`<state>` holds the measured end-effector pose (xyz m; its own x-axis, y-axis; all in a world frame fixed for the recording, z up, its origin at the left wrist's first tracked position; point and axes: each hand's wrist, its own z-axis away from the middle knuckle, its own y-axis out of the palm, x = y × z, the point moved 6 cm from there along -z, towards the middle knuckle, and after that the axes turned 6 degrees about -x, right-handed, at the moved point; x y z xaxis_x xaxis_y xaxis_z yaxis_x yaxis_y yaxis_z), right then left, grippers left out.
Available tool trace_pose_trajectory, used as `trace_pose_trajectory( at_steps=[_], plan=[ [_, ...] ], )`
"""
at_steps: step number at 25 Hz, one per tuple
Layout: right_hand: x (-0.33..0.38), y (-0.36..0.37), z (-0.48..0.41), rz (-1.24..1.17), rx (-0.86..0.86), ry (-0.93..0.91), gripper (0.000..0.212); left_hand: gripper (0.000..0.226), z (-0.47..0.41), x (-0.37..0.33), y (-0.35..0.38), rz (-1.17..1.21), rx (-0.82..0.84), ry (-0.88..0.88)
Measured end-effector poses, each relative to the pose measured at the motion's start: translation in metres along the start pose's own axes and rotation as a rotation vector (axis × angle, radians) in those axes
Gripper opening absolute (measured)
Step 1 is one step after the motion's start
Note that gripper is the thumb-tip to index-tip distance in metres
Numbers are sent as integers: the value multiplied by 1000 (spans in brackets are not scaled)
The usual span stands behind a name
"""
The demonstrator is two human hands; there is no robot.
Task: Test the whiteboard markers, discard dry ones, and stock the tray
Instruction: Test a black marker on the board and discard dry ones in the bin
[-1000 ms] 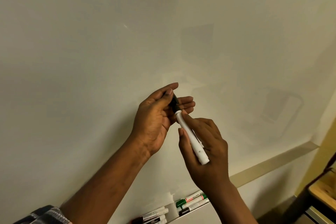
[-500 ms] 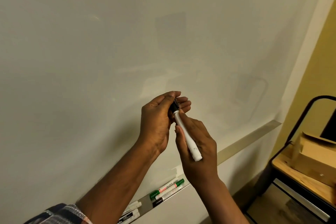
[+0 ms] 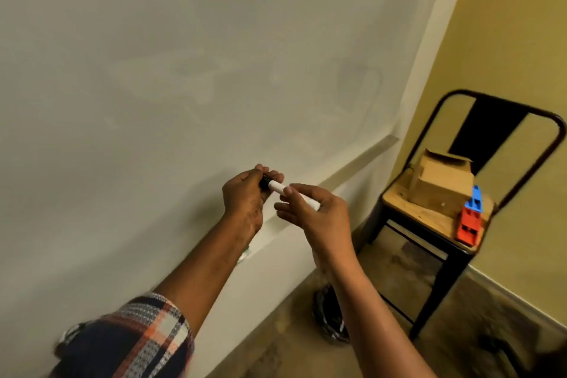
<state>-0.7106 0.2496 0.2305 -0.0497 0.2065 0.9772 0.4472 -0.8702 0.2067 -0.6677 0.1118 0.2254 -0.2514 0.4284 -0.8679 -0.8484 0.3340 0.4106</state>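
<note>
A white-barrelled marker (image 3: 277, 186) with a black cap lies level between both hands, in front of the whiteboard (image 3: 184, 70). My left hand (image 3: 245, 198) grips the black cap end (image 3: 264, 180). My right hand (image 3: 316, 213) pinches the white barrel between thumb and forefinger, the other fingers spread loosely. The cap sits against the barrel. The board's tray (image 3: 359, 159) runs along its lower edge; my left forearm hides most of the markers in it, with only a green bit (image 3: 245, 255) peeking out.
A black metal chair (image 3: 460, 181) stands at the right against a yellow wall, with a cardboard box (image 3: 441, 184) and a blue and red plastic piece (image 3: 471, 218) on its wooden seat. A dark bag or bin (image 3: 329, 313) sits on the floor below my right forearm.
The view has swung down and to the right, bringing the chair into sight. Both hands have lowered toward the tray, and the marker has turned from steeply tilted to nearly level.
</note>
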Motion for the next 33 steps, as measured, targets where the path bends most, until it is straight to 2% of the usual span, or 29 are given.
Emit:
trace_pose_trajectory(
  at_steps=[2, 5, 7, 12, 16, 17, 20, 23, 25, 26, 29, 33],
  plan=[
    [-35, -26, -4, -36, -87, 160, 14, 18, -12, 44, 0, -157, -10, -78],
    [-98, -78, -12, 5, -235, 334, 14, 28, -24, 114, -4, -548, 47, -152],
    [-139, -118, -18, 205, -320, 406, 24, 35, -28, 155, -8, -794, 121, -148],
    [-227, -203, -27, 530, -550, 660, 27, 44, -33, 236, -18, -1107, 362, -184],
    [-273, -241, -41, 717, -542, 793, 12, 48, -34, 275, -20, -1382, 541, -116],
    [-281, -247, -47, 743, -542, 807, 9, 47, -36, 285, -21, -1424, 582, -112],
    [-310, -259, -69, 858, -472, 849, 33, 38, -46, 314, -31, -1475, 685, -158],
    [-338, -259, -85, 875, -392, 842, 24, 33, -57, 331, -41, -1475, 693, -147],
    [-353, -262, -87, 905, -377, 832, 43, 35, -63, 333, -45, -1468, 681, -132],
    [-357, -265, -85, 919, -373, 847, 44, 38, -65, 333, -46, -1459, 677, -132],
    [-364, -269, -75, 932, -383, 898, 20, 40, -71, 331, -51, -1438, 666, -151],
    [-362, -258, -66, 923, -355, 909, 25, 30, -72, 323, -56, -1415, 653, -154]
  ],
)
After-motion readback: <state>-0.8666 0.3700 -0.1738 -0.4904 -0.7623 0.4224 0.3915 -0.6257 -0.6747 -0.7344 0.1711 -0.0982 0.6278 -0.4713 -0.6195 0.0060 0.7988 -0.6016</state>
